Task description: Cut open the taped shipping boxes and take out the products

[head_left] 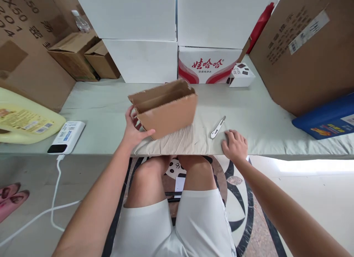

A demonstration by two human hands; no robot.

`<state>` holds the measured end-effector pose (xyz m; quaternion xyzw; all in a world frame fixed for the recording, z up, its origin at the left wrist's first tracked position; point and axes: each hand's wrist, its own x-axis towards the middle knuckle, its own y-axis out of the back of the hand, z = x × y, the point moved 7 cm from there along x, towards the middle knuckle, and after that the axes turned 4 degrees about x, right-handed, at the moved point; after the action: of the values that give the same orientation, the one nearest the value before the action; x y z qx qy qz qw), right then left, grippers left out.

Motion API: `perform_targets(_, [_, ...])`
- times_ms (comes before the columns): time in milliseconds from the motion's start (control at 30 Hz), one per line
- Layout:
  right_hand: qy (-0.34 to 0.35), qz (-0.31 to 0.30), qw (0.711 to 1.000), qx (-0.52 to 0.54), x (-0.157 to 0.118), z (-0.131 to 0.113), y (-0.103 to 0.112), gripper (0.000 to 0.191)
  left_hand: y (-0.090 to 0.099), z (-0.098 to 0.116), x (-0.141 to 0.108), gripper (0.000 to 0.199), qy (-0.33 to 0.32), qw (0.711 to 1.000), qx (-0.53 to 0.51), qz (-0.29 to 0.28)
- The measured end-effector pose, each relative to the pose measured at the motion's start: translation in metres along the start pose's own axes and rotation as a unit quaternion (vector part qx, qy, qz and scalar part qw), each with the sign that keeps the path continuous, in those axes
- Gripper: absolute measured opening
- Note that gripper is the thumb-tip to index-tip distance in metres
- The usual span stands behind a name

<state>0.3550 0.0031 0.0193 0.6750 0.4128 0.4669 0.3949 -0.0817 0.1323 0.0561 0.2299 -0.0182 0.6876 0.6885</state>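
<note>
An open-topped brown cardboard box (168, 115) stands slightly tilted on the cloth-covered surface in front of me. My left hand (134, 129) grips its left end, with the thumb on the near side and the fingers around the back corner. To the right of the box lies a white utility knife (218, 127), pointing away and to the right. My right hand (235, 144) rests on the front edge of the surface just right of the knife, not touching it. Its fingers are loosely curled and nothing shows in them.
White cartons (141, 61) are stacked along the back, one with red lettering (208, 65). A small white box (242, 76) stands by it. Left are a yellow jug (30, 116) and a cabled power bank (66, 137). A blue bottle (326, 118) and large carton (306, 54) flank the right.
</note>
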Motion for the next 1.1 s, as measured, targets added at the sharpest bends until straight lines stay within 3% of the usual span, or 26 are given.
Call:
perform_targets(133, [-0.018, -0.002, 0.996, 0.083, 0.000, 0.010, 0.001, 0.038, -0.019, 0.018, -0.035, 0.126, -0.055, 0.996, -0.007, -0.064])
perform_targets(233, [-0.012, 0.025, 0.977, 0.211, 0.016, 0.003, 0.017, 0.043, -0.019, 0.036, -0.038, 0.123, -0.073, 0.994, 0.012, -0.080])
perform_targets(333, [0.041, 0.054, 0.928, 0.367, 0.049, -0.042, 0.048, 0.049, -0.019, 0.062, -0.025, 0.117, -0.083, 0.993, 0.023, -0.075])
perform_targets(433, [0.079, 0.024, 0.875, 0.477, 0.083, -0.109, 0.074, 0.046, -0.030, 0.081, -0.011, 0.099, -0.061, 0.994, 0.041, -0.078])
perform_targets(533, [0.099, -0.044, 0.883, 0.456, 0.096, -0.159, 0.083, 0.035, -0.043, 0.090, -0.009, 0.086, -0.032, 0.996, 0.041, -0.071])
perform_targets(600, [0.113, -0.086, 0.894, 0.425, 0.091, -0.174, 0.083, 0.041, -0.045, 0.092, -0.013, 0.075, -0.016, 0.998, 0.036, -0.042])
perform_targets(700, [0.116, -0.094, 0.898, 0.413, 0.082, -0.172, 0.083, 0.044, -0.043, 0.094, -0.015, 0.057, -0.010, 0.999, 0.037, -0.004])
perform_targets(867, [0.092, -0.086, 0.902, 0.414, 0.086, -0.167, 0.078, 0.045, -0.046, 0.094, -0.003, 0.035, 0.019, 1.000, 0.007, -0.001])
perform_targets(933, [0.080, -0.074, 0.900, 0.421, 0.091, -0.168, 0.076, 0.045, -0.049, 0.090, 0.001, 0.041, 0.038, 0.999, -0.018, 0.008])
perform_targets(1033, [0.065, -0.067, 0.899, 0.428, 0.097, -0.168, 0.071, 0.042, -0.051, 0.082, 0.002, 0.070, 0.065, 0.996, -0.051, 0.020])
perform_targets(1100, [0.054, -0.065, 0.899, 0.429, 0.099, -0.167, 0.067, 0.041, -0.052, 0.079, 0.003, 0.066, 0.053, 0.998, -0.040, 0.018])
